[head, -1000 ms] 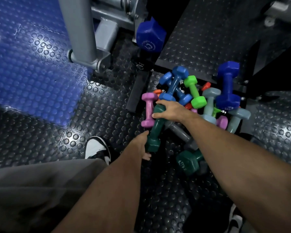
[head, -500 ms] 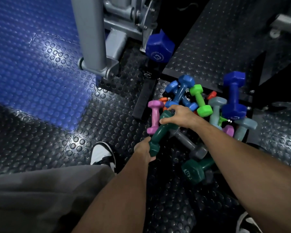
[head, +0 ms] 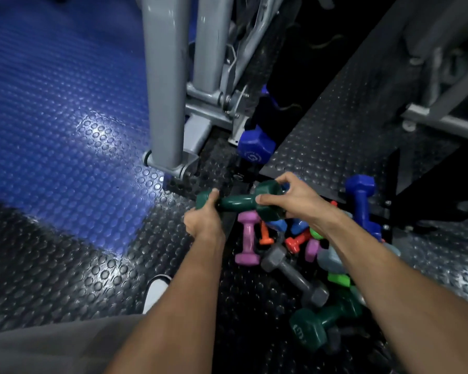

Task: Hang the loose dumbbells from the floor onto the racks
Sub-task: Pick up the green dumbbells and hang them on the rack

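A dark green dumbbell (head: 238, 201) is lifted above the floor, lying roughly level. My left hand (head: 204, 218) grips its left head and my right hand (head: 292, 197) grips its right head. Below them a pile of loose dumbbells lies on the studded floor: a purple one (head: 247, 240), an orange one (head: 266, 236), a red one (head: 297, 240), a grey one (head: 295, 276), a second dark green one (head: 322, 322) and a tall blue one (head: 361, 203). My right forearm hides part of the pile.
A grey metal machine frame (head: 165, 85) stands on the floor just beyond my hands. A blue dumbbell (head: 254, 147) rests at its base. A raised black studded platform (head: 335, 130) lies to the right. A blue mat (head: 52, 117) covers the left. My shoe (head: 157, 290) is near the pile.
Both hands have raised the dark green dumbbell off the pile and turned it from slanted to nearly level. The view has tilted up, showing more of the grey frame.
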The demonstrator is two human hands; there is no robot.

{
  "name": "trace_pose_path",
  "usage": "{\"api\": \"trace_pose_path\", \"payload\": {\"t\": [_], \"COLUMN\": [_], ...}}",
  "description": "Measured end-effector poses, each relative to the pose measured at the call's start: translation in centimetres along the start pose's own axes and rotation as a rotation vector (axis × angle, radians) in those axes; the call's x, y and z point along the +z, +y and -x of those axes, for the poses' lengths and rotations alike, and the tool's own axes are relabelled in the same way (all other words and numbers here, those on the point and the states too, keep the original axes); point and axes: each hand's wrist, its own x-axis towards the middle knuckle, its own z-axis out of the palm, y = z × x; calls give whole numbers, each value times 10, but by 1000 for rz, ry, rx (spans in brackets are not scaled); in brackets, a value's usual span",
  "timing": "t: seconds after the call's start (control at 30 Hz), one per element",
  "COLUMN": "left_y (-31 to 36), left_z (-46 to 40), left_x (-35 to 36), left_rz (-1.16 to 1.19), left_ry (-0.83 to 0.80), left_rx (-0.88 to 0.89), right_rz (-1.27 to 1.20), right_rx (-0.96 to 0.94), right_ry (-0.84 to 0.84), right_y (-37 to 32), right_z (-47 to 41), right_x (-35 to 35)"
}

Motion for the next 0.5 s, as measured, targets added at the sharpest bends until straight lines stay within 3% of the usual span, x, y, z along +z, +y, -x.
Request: {"api": "trace_pose_path", "payload": {"t": [0.17,0.5], "left_y": [81,212], "left_z": [8,18], "left_x": [41,118], "left_rz": [-49,-175], "left_ry": [-78,-395], "left_rx": [250,673], "right_rz": [-64,-169], "right_rx": [-80,-234], "right_ry": [121,317], "right_y": [-33,-95], "right_z": [2,-12], "right_x": [-3,16]}}
